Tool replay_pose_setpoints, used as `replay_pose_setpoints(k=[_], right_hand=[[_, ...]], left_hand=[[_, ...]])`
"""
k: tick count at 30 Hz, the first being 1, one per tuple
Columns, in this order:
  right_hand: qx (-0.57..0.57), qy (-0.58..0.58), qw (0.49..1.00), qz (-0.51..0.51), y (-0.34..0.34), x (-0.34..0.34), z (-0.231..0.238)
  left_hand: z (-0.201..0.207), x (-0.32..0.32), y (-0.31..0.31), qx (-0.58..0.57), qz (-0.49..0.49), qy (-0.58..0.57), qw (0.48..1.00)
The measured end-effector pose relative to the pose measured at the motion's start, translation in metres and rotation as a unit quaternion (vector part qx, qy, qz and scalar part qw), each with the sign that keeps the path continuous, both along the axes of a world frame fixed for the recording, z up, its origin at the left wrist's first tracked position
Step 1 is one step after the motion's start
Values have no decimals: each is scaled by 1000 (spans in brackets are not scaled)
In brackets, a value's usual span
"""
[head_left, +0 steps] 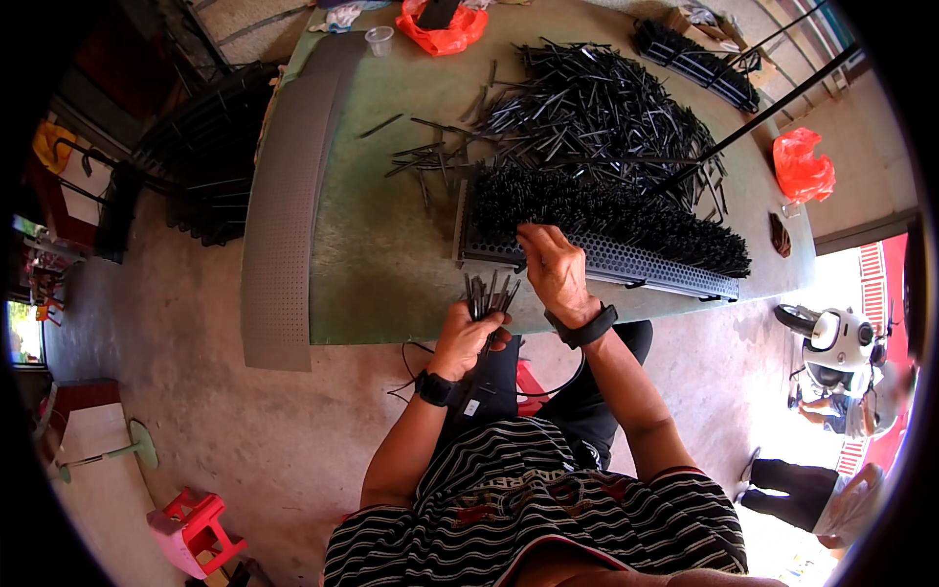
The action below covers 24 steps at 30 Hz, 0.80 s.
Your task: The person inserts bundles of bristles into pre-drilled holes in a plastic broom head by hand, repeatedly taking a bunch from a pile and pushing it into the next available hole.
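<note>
My left hand [465, 339] is closed around a bunch of thin black strips [479, 298], their ends sticking up past the fingers. Just right of it, my right hand [556, 266] is at the front left part of a long perforated metal rack [626, 259]. Its fingers are pinched together at the rack's upper edge; whatever sits between them is too small to make out. Black strips packed upright [606, 210] fill the rack like bristles. Behind it lies a large loose pile of black strips [597, 108], with several scattered toward the left.
A grey perforated sheet [284, 225] hangs over the green table's [381, 245] left edge. At the back are a clear cup [380, 39], a red bag [440, 34] and another filled rack [694, 64]. A thin black bar [773, 110] crosses the right side. A pink stool [191, 533] stands lower left.
</note>
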State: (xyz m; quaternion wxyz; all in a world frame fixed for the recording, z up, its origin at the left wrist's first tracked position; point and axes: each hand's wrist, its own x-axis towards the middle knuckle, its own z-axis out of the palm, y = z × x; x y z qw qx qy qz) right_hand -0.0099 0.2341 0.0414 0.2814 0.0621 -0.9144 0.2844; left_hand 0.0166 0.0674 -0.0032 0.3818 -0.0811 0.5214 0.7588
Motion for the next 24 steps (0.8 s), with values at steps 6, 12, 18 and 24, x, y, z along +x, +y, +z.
replay_pose_setpoints(k=[6,12,18,24], right_hand=[[-39,-92,995,-8,-15,15,14],[-263,-268,924,71,-16,25,3],[-448,-333,829,48,7,27,5],[-439,-352,827,19,14,27,-6]], left_hand=[[-4,2,4,-6,7,31,999],[-7,1,16,23,-28,66,997],[5,-3,15,140,22,-46,989],[-1,-3,22,155,69,-38,985]])
